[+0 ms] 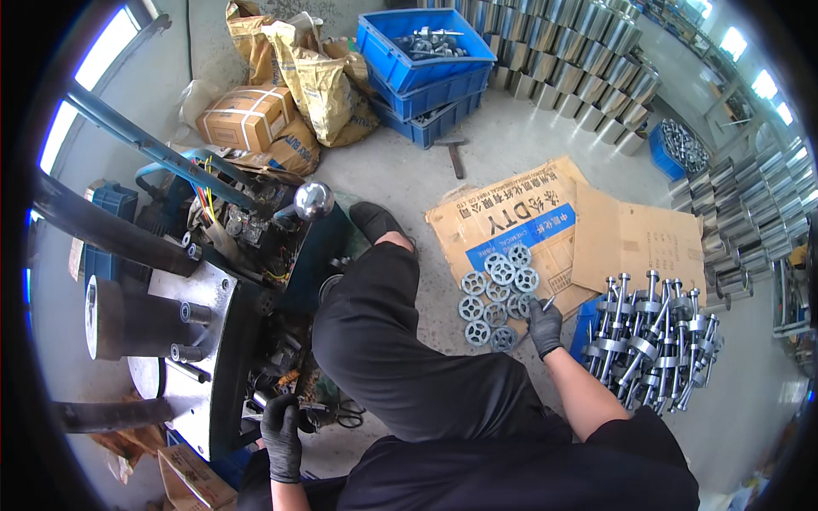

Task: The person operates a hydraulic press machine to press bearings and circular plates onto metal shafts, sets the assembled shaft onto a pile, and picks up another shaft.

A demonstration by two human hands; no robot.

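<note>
Left: your left hand (282,436) by the machine (203,358), grip unclear | Right: your right hand (544,327), well apart, pinches a metal piece (550,301) beside loose wheels (498,291) on cardboard (641,241) | Progress: probably partway; wheels unfitted, ringed rods (649,345) heaped rightward, finished count unclear

Grey floor (520,140), smooth, w/ soft sheen. Pale wall (162,77) on L w/ window (106,51), v. bright. Upper R: sev. small-looking windows (733,44) in a row, also glaring white. Light cool, whitish, fairly even mid-floor.
</note>
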